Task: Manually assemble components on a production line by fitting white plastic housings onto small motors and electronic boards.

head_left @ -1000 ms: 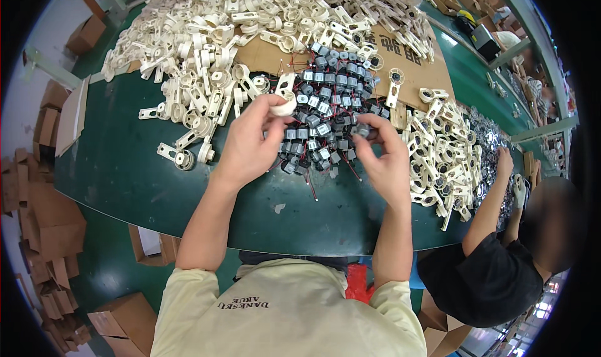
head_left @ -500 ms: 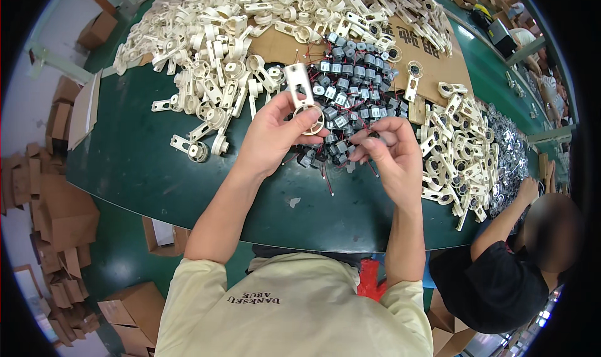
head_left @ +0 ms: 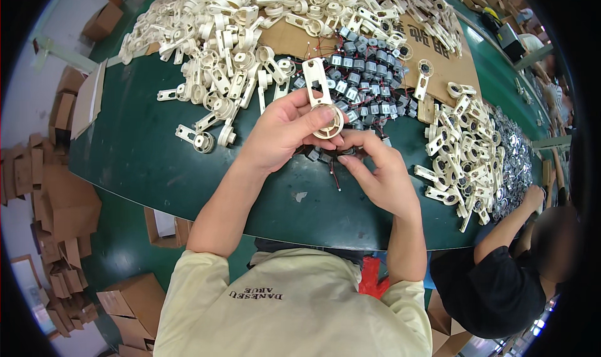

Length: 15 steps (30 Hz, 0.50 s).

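Observation:
My left hand (head_left: 275,134) is closed on a cream plastic housing (head_left: 313,68), a flat slotted arm with a spoked ring at its lower end; the thumb presses on the ring. Just beside that ring, my right hand (head_left: 388,175) is pinched, thumb against fingers. A small dark thing shows at its fingertips, too covered to name. Behind both hands lies a heap of small grey motors (head_left: 369,67) with thin red and black wires. A few more motors sit below my fingers, partly hidden by them.
A large pile of cream housings (head_left: 213,75) covers the far left of the green table (head_left: 138,156). Brown cardboard (head_left: 460,72) lies under the motors. To the right are housings with dark centres (head_left: 457,156), shiny rings (head_left: 514,156) and a co-worker's arm (head_left: 507,225).
My right hand has moved left and slightly down, from the motors to beside the housing's ring. The left hand keeps hold of the housing. The whole view has shifted slightly.

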Each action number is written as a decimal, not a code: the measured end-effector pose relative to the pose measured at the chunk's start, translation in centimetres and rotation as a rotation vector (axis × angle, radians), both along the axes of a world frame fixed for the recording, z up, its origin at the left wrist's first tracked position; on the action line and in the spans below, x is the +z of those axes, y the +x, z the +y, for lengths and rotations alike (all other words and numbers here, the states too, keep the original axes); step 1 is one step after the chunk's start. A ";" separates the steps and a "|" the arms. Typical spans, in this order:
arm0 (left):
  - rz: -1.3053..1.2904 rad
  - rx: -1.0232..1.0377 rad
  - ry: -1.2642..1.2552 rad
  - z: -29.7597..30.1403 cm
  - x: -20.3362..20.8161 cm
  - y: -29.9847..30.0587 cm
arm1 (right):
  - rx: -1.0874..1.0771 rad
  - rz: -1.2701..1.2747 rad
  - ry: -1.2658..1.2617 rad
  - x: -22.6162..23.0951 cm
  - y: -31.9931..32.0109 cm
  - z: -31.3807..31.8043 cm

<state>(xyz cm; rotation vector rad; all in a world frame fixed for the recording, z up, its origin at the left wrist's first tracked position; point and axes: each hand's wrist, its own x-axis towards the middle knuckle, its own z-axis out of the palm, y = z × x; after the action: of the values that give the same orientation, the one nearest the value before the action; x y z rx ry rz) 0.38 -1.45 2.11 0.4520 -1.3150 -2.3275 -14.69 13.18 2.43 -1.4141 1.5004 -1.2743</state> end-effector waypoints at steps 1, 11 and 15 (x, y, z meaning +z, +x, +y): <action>-0.018 0.004 0.004 0.0 0.2 0.0 | -0.019 0.212 -0.087 0.1 -0.3 -0.2; -0.036 0.038 0.032 -0.2 -0.3 -0.2 | 0.016 0.506 -0.144 1.9 0.2 0.2; -0.031 0.028 0.072 -0.4 -0.5 -0.2 | 0.007 0.370 -0.120 1.5 0.5 0.5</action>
<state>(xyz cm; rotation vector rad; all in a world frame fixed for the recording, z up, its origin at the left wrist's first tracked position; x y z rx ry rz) 0.15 -1.82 1.65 0.5280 -1.2348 -2.3594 -14.19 13.72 3.88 -1.8079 1.6768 -1.1579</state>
